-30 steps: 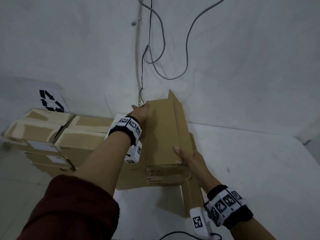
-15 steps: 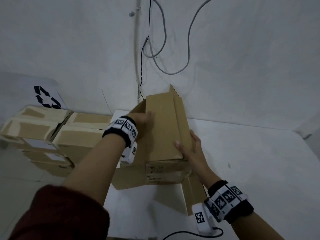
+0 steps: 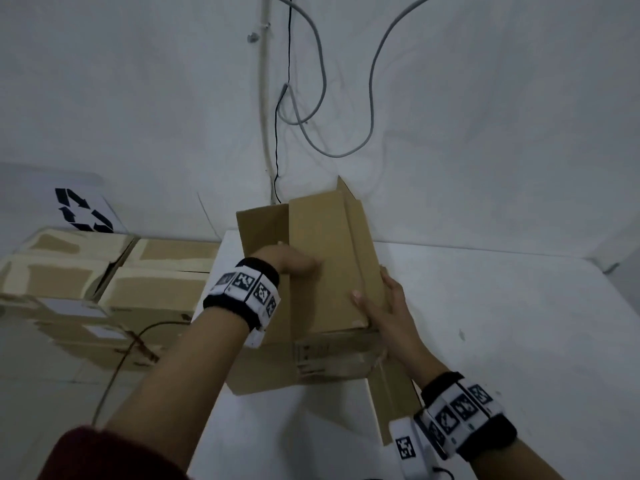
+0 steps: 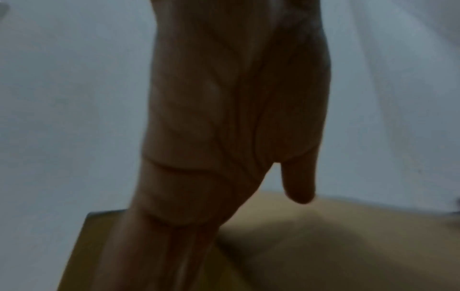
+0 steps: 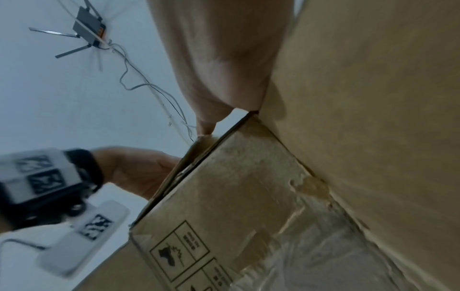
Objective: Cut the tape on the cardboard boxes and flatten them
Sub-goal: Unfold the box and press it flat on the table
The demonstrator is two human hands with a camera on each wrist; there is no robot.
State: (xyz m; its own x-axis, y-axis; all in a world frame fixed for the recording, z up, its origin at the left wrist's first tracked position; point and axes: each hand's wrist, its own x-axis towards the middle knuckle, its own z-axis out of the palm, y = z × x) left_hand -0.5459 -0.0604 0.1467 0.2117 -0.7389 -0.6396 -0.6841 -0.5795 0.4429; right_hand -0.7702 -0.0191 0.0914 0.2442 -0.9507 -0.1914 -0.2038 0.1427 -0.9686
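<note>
An opened brown cardboard box (image 3: pixel 322 258) lies on the white table (image 3: pixel 502 341), with a flap standing at its far left and another hanging off the near right. My left hand (image 3: pixel 294 266) holds the edge of the top panel: its thumb lies on top and its fingers are tucked into the gap beneath, hidden. The left wrist view shows that palm (image 4: pixel 224 118) above the cardboard (image 4: pixel 323 246). My right hand (image 3: pixel 388 306) rests straight-fingered on the panel's right edge, thumb on top. From the right wrist, its fingers (image 5: pixel 219 59) press against the box (image 5: pixel 248 196), which bears printed symbols and clear tape.
A stack of taped cardboard boxes (image 3: pixel 104 282) stands left of the table, below a recycling sign (image 3: pixel 83 211). Grey and black cables (image 3: pixel 311 98) hang down the wall behind the box. A thin brown cable (image 3: pixel 138 341) loops at the table's left side.
My left hand came back from the box's far top edge and slid under the top panel. The left flap swung open. My right hand shifted slightly farther along the right edge.
</note>
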